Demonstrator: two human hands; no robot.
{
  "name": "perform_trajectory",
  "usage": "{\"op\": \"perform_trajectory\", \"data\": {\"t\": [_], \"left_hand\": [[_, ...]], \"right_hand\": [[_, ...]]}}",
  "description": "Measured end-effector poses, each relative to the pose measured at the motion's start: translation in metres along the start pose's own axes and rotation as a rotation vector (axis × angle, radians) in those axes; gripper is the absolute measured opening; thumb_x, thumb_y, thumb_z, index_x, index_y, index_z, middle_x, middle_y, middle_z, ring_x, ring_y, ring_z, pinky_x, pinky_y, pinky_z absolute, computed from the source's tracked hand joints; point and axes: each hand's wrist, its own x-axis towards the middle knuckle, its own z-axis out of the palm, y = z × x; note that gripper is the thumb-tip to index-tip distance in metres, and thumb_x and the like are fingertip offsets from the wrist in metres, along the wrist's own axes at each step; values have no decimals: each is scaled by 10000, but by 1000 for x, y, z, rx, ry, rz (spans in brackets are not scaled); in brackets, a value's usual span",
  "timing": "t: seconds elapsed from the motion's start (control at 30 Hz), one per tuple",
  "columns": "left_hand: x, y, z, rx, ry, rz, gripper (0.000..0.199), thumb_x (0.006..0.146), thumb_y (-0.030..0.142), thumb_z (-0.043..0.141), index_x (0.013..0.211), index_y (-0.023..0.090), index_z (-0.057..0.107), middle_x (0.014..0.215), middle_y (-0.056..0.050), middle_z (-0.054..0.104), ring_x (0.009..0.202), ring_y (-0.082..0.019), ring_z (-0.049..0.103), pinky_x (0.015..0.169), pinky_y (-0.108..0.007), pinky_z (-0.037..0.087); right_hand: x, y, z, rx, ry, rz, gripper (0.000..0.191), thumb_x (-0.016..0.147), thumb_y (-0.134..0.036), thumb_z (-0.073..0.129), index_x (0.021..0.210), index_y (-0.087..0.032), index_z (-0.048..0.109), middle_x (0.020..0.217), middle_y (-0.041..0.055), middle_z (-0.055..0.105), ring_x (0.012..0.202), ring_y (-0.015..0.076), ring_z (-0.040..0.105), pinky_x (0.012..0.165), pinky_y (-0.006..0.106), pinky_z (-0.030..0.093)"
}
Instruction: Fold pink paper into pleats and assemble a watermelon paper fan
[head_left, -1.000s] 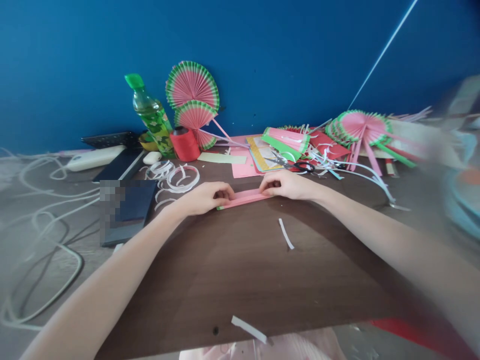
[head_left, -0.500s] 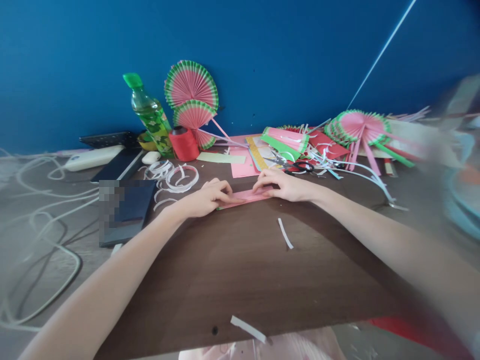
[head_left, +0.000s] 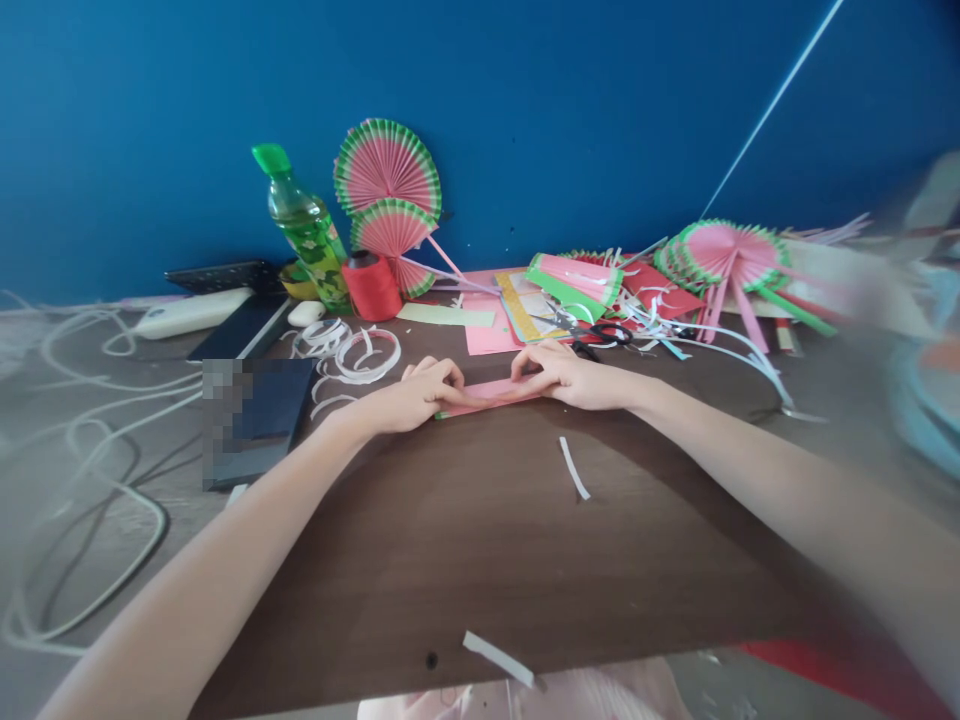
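Observation:
A narrow strip of folded pink paper (head_left: 491, 393) with green at its left end lies on the dark brown table, between my two hands. My left hand (head_left: 421, 394) is closed on its left end, thumb stretched along the near edge and fingers curled behind. At the opposite end my right hand (head_left: 566, 375) pinches the paper between thumb and bent fingers. The two thumbs point towards each other along the strip. Behind my right hand rest black-handled scissors (head_left: 604, 335) among paper scraps.
A green-capped bottle (head_left: 304, 235), a red thread spool (head_left: 373, 287) and pleated watermelon-coloured fans (head_left: 388, 170) stand by the blue wall. More fans (head_left: 724, 250) lie at right. White tape rolls (head_left: 367, 355), a dark tablet-like slab (head_left: 274, 400) and cables (head_left: 150, 500) occupy the left.
My right fingers have shifted slightly along the paper, and the thumbs now press along its near edge. The view has moved a little; the other things stay put.

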Motion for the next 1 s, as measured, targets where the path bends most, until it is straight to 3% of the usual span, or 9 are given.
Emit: {"op": "perform_trajectory", "data": {"t": [0.2,0.33,0.5,0.6,0.73,0.83,1.0], "left_hand": [[-1,0,-4,-26,3,11,633,748,10,318,1186,407,546,965,-8,478,895,-153,384,885,-308,313],[-4,2,-10,-89,0,23,509,814,105,329,1188,367,554,992,1,523,907,-145,424,878,-282,336],[-4,12,-9,48,166,65,309,791,333,553,1081,254,625,1030,-35,551,951,-192,463,872,-334,352],[-3,15,-6,179,230,108,242,808,291,545,1016,207,635,982,-53,579,915,-197,498,827,-336,377],[-3,9,-3,168,265,76,243,850,224,446,1020,171,612,930,-57,599,852,-167,553,771,-290,419],[-4,6,-5,133,317,50,248,846,221,429,1009,168,609,922,-50,600,858,-165,566,779,-285,435],[-6,12,-12,33,380,-2,247,831,166,410,977,157,610,939,-52,613,870,-160,573,810,-291,441]], "right_hand": [[0,-1,0,1,-12,39,517,791,-31,410,1079,-393,640,1105,37,512,1035,225,385,983,502,266],[0,0,-1,27,-9,44,519,807,-58,403,1127,-415,601,1083,40,510,1018,223,390,975,502,274],[0,-1,-2,43,2,23,507,818,-68,403,1154,-402,584,1053,46,513,980,206,409,961,462,298],[0,-3,-4,40,61,-3,422,829,-91,430,1094,-338,645,998,57,546,944,197,445,918,410,339],[0,-9,-7,104,167,5,248,840,-272,531,1031,-230,683,901,66,613,861,186,532,828,350,395],[0,-14,-9,142,181,13,335,766,-385,626,1041,-198,666,923,70,636,842,186,566,791,329,420],[1,-19,-11,146,253,128,228,794,-302,577,947,-170,682,902,71,678,826,188,594,765,326,434]]}}
